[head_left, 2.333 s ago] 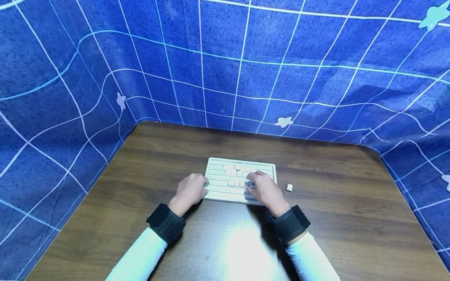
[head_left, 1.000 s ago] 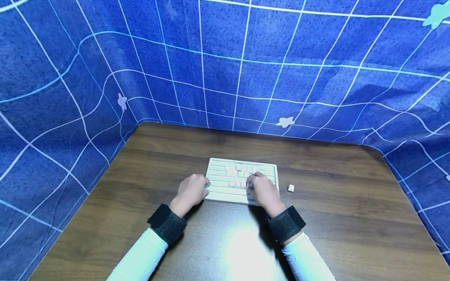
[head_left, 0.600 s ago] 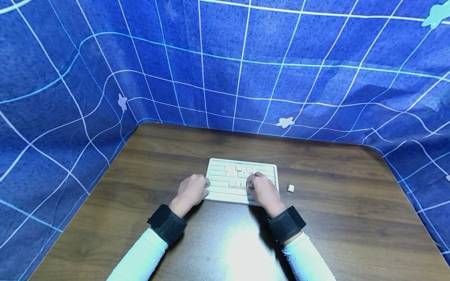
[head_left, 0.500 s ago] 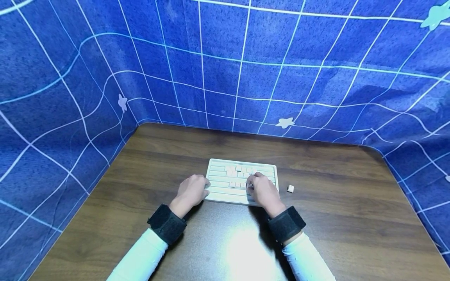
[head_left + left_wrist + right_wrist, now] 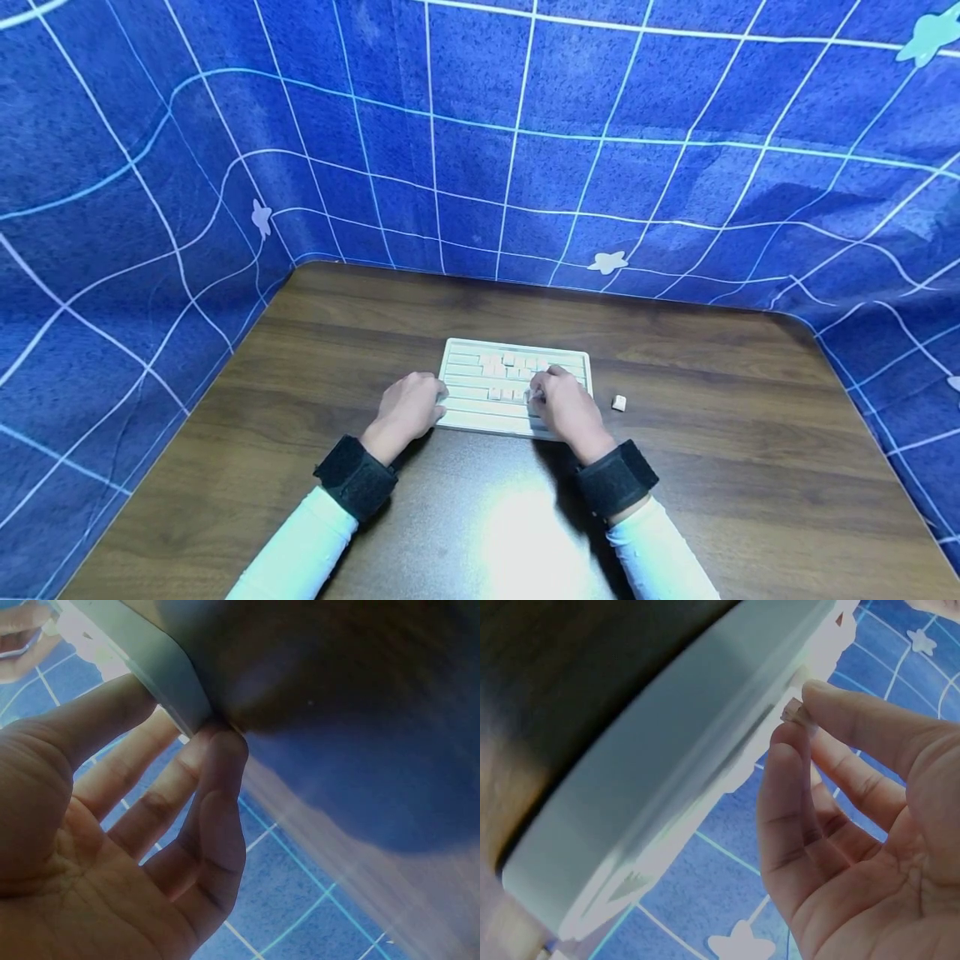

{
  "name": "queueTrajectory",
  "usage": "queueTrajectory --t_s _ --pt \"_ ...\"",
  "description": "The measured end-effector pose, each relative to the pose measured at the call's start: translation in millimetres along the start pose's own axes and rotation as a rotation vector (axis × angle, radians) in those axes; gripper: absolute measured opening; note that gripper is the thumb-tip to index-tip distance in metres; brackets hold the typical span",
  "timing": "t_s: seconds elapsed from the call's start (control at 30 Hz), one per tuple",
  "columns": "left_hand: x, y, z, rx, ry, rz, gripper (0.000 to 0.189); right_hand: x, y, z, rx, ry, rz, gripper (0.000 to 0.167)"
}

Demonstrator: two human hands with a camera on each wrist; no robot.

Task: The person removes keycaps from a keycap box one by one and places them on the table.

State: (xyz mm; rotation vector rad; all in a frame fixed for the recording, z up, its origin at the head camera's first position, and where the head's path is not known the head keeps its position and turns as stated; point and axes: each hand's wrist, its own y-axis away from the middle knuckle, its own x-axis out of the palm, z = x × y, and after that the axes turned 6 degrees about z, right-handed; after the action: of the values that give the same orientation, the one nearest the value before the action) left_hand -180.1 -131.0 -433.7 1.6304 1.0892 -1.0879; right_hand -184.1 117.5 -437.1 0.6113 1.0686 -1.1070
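Note:
A pale, ridged keycap tray [image 5: 480, 418] lies on the table, with several small white keycaps [image 5: 495, 394] standing in its rows. My left hand [image 5: 408, 408] holds the tray's left end; in the left wrist view the thumb lies against one face of the tray wall [image 5: 176, 682] and the fingers are curled against the other. Over the right part of the tray is my right hand [image 5: 567, 408]. Its thumb and index finger pinch a small keycap [image 5: 793, 711], seen close to the tray's rows in the right wrist view. From the head view the fingers mostly hide that keycap.
A single loose keycap [image 5: 618, 403] lies on the wooden table [image 5: 720, 433], right of the tray. Blue cloth [image 5: 480, 150] with a white grid and stars hangs behind and beside the table. Glare whitens the table's near middle.
My right hand has shifted slightly to the right over the tray, still pinching near the end of the lower keycap row. My left hand stays on the tray's left end.

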Motion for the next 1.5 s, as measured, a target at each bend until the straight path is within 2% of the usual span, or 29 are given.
queueTrajectory --t_s 0.3,0.8,1.23,1.5 --pt "1.0 0.2 0.6 0.0 0.004 0.006 0.018 -10 5.6 -10 0.013 0.014 -0.053 0.009" --pt "0.6 1.3 2.3 0.004 0.001 -0.002 0.019 -28 15.3 -45 0.069 0.037 -0.09 0.011" --pt "0.2 0.9 0.9 0.004 -0.003 -0.01 0.019 -38 23.2 -74 0.074 0.045 -0.145 0.009" --pt "0.2 0.8 1.3 0.011 -0.003 -0.016 0.017 -48 32.6 -91 0.112 0.066 -0.134 0.007"
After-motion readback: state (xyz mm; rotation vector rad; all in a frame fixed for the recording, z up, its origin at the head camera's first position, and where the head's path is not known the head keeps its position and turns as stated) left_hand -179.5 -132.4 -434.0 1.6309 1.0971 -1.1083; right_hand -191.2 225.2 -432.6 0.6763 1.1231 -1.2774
